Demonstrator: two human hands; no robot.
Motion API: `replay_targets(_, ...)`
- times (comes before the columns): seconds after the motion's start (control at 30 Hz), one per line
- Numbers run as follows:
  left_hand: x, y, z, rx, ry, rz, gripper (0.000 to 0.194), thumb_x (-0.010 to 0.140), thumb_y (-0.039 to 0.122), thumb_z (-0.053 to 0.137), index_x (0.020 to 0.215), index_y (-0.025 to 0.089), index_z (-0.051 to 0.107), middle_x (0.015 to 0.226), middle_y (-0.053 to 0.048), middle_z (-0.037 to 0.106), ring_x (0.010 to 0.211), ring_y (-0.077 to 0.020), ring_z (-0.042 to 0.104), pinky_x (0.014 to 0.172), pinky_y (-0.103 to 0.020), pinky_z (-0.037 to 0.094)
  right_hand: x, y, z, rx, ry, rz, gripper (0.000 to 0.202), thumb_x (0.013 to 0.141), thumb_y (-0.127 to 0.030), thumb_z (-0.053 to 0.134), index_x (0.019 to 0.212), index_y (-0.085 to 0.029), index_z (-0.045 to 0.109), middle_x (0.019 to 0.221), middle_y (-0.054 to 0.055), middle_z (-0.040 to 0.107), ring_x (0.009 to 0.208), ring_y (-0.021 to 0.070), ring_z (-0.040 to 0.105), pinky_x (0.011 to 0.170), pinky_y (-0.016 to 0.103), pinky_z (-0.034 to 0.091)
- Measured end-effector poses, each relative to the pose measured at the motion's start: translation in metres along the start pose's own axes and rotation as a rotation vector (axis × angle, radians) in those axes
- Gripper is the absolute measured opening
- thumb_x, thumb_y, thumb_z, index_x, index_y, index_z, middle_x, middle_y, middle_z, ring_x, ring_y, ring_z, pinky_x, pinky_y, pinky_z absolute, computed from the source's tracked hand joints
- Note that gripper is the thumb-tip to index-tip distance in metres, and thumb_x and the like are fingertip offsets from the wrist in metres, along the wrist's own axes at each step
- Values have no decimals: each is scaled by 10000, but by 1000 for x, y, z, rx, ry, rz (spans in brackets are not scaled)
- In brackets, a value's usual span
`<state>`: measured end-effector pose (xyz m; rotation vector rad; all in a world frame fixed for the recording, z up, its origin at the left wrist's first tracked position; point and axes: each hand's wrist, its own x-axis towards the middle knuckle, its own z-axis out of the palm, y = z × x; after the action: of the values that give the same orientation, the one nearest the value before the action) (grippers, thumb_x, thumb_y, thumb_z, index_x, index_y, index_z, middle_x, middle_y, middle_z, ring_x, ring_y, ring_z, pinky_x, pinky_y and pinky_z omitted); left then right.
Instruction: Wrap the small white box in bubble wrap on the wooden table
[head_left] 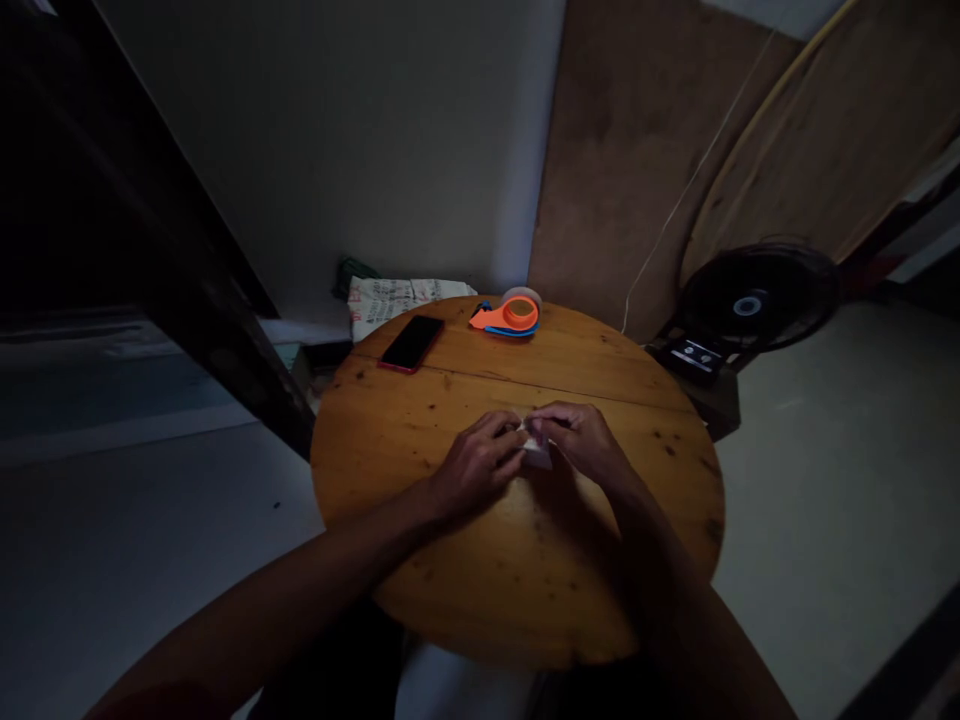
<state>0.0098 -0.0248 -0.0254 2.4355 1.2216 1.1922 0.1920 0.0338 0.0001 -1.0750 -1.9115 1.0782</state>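
A small whitish box [537, 455] rests on the round wooden table [480, 580], between my two hands. My left hand [484, 458] is closed, its curled fingers gripping the box's left side. From the other side, the thumb and fingers of my right hand [581, 435] are pinched together at the top right of the box. My fingers and the dim light hide much of the box, including what lies at its top.
Towards the table's far edge are an orange and blue tape dispenser [517, 315] and a dark phone with a red edge [411, 343]. Behind them lies a printed white sack [397, 298]. A black fan [746, 303] stands beyond the table's right side, near a wall.
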Motion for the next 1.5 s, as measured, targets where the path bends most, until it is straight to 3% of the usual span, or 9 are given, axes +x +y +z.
replay_targets(0.27, -1, -5, 4, 45, 57, -18, 218, 861, 184, 533, 1043, 192, 653, 1077, -78, 610, 1012, -195, 566, 906, -349, 475, -9, -3, -4, -328, -68, -226, 223, 858, -311, 562, 972, -270, 750, 1060, 68, 683, 1021, 232, 615, 896, 383, 479)
replay_targets(0.4, -1, -6, 4, 84, 88, 11, 221, 860, 208, 549, 1048, 204, 665, 1236, -90, 585, 1113, -222, 537, 945, -392, 448, -22, -8, 1, -623, 28, -303, 239, 848, -326, 588, 1020, -242, 730, 1271, 126, 584, 1109, 287, 569, 912, 462, 472)
replay_targets(0.53, -1, -6, 4, 74, 62, 62, 214, 867, 189, 542, 1038, 210, 668, 1260, -60, 619, 1223, -237, 490, 996, -422, 401, -34, -12, 13, -841, 150, -390, 207, 877, -267, 556, 986, -219, 725, 1289, 145, 570, 1113, 303, 550, 878, 474, 472)
replay_targets(0.73, 0, -5, 3, 62, 30, 52, 228, 876, 198, 539, 1059, 215, 673, 1161, -49, 679, 1134, -238, 542, 957, -431, 398, -40, -5, 11, -739, 251, -433, 163, 878, -254, 558, 915, -218, 713, 1240, 118, 603, 1078, 256, 588, 891, 434, 465)
replay_targets(0.87, 0, -4, 2, 68, 36, 53, 213, 874, 203, 545, 1042, 201, 677, 1150, -50, 682, 1070, -231, 546, 914, -412, 410, -37, -4, 1, -503, 333, -287, 188, 884, -264, 523, 943, -195, 688, 1180, 121, 618, 1098, 251, 588, 916, 425, 473)
replay_targets(0.97, 0, -3, 2, 83, 39, 47, 211, 877, 204, 544, 1044, 197, 673, 1150, -46, 682, 1049, -226, 538, 898, -402, 413, -37, -2, 1, -451, 297, -214, 226, 895, -259, 487, 988, -188, 680, 1205, 128, 599, 1123, 255, 575, 935, 427, 469)
replay_targets(1.07, 0, -4, 2, 95, 33, 51, 213, 881, 199, 540, 1050, 200, 668, 1149, -39, 681, 1048, -223, 533, 902, -400, 411, -38, 1, 5, -499, 254, -231, 252, 898, -234, 467, 1023, -191, 681, 1249, 134, 569, 1098, 249, 583, 911, 424, 479)
replay_targets(1.33, -1, -6, 2, 95, 28, 95, 181, 882, 203, 541, 1019, 198, 660, 1126, -47, 684, 1049, -213, 540, 905, -387, 414, -44, -9, 9, -920, 207, -495, 242, 830, -135, 540, 1026, -182, 673, 1281, 161, 556, 1087, 282, 538, 885, 454, 426)
replay_targets(1.5, -1, -4, 1, 80, 32, 91, 177, 893, 203, 525, 1016, 200, 653, 1101, -52, 686, 1048, -216, 537, 906, -390, 408, -46, -15, 8, -970, 182, -529, 248, 835, -142, 542, 1052, -183, 656, 1281, 159, 558, 1070, 267, 535, 912, 452, 394)
